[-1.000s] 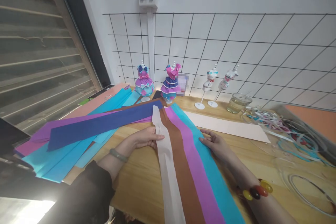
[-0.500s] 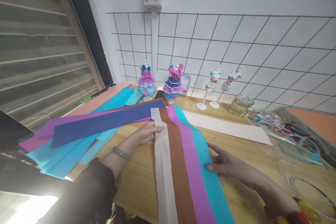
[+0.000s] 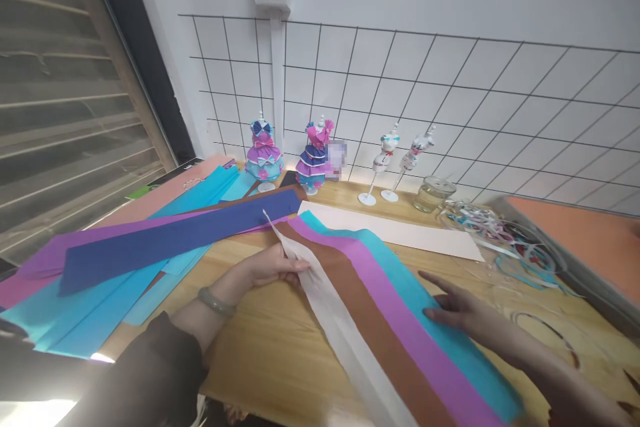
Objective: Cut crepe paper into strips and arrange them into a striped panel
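Side by side run four-coloured strips of what looks like crepe paper: a white strip [image 3: 333,320], a brown strip [image 3: 360,290], a purple strip [image 3: 393,283] and a blue strip [image 3: 400,273]. They slant toward the lower right and leave the picture at the bottom. My left hand [image 3: 277,265] pinches the white strip's left edge near its far end, thumb on top. At the blue strip's right edge, my right hand [image 3: 457,307] has its thumb on or just over the paper and its index finger stretched out. How the strips are joined or layered cannot be made out.
Blue, purple and pink strips lie piled at left under a dark blue strip [image 3: 180,233]. A pale pink strip [image 3: 415,235] lies behind. Two dressed mannequins [image 3: 264,153], two white ones [image 3: 385,157], a glass jar [image 3: 433,193] and tangled ribbons [image 3: 493,230] line the back.
The strips' near part has swung to the right, with my right hand moving right along the blue edge. My left hand keeps the white strip, whose far end now folds to a point.
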{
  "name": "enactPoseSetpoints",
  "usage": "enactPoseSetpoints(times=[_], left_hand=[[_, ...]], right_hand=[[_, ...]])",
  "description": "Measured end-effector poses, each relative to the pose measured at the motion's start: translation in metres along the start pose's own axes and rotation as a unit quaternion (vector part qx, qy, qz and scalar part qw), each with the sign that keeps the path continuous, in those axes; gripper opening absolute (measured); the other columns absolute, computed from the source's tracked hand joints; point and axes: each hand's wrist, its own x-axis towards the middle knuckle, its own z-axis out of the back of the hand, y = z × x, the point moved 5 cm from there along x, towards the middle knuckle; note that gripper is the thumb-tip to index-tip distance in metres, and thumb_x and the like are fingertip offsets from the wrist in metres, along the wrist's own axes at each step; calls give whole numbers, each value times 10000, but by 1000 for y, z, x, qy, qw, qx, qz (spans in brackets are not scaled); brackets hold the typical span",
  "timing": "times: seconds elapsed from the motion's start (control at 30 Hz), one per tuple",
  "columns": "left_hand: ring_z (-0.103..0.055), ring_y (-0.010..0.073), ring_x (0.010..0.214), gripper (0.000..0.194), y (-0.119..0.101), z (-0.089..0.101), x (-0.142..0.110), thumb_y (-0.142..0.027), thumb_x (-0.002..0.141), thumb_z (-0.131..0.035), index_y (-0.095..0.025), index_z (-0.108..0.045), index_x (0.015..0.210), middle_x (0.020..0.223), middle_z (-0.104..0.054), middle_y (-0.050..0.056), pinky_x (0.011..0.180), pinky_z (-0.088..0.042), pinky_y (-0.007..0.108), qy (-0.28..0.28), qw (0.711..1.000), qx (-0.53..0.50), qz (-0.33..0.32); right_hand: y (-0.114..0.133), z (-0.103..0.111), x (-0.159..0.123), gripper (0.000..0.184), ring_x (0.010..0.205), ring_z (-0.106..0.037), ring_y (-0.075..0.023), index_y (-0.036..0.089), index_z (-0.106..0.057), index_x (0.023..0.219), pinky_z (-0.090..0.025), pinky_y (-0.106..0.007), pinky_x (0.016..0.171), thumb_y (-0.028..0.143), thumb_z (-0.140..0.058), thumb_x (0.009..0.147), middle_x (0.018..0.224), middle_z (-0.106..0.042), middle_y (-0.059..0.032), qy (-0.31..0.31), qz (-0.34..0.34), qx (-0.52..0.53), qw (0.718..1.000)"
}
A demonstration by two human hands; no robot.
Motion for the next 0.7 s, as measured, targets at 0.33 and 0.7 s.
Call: enactPoseSetpoints(times=[0.33,0.7], left_hand=[[-602,240,972,449,9,-25,-2,-309,637,-728,-182,-613,1052,1066,-633,120,829,-483,343,132,983,109,59],[-635,221,882,405,7,48,9,-479,784,-521,-142,-573,1002,964,-666,132,790,-498,360,-144,969,-192,63]], right_hand=[[15,51,57,618,658,-573,-179,169,-373,1331,-413,-271,585,259,-477,729,699,-613,-3,-151,107,-324,928],[1,80,82,609,758,-633,-254,190,-393,1329,-424,-315,620,195,-441,722,862,-686,-95,-199,100,-437,872]])
